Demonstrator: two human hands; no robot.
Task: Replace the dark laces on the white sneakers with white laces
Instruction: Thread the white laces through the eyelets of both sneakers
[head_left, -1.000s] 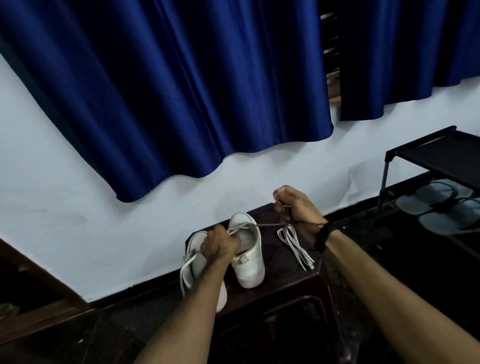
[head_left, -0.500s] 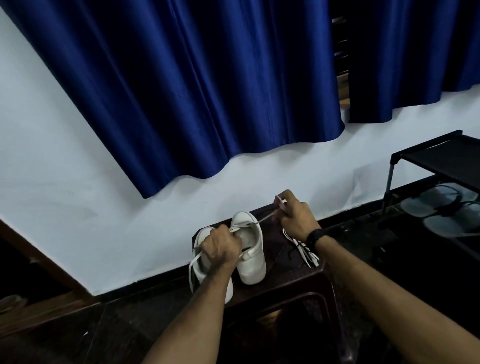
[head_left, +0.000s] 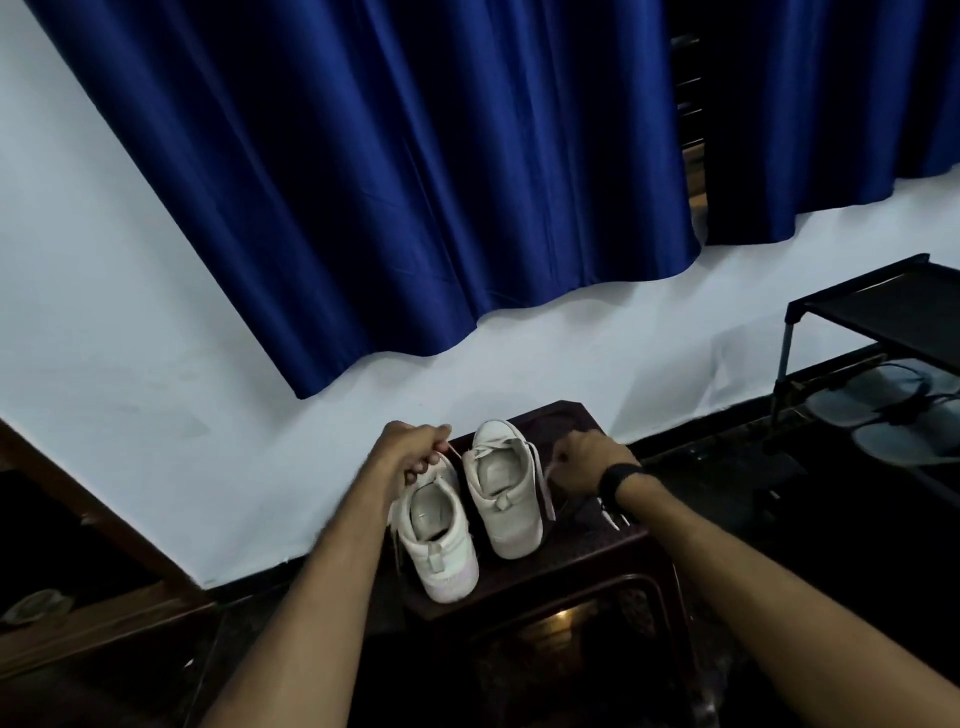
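Lacing the right-hand sneaker (head_left: 501, 486) on the dark table (head_left: 587, 564), I judge, my left hand (head_left: 410, 449) and right hand (head_left: 587, 462) each pinching a white lace (head_left: 546, 491) end; next, both ends need an even pull.

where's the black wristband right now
In the head view it sits on the right wrist, the black wristband, lower right of centre, just right of the right-hand white sneaker on the dark stool.

curtain (head_left: 389, 182): glossy cloth; sneakers (head_left: 501, 493): smooth, matt; stool (head_left: 571, 566): glossy
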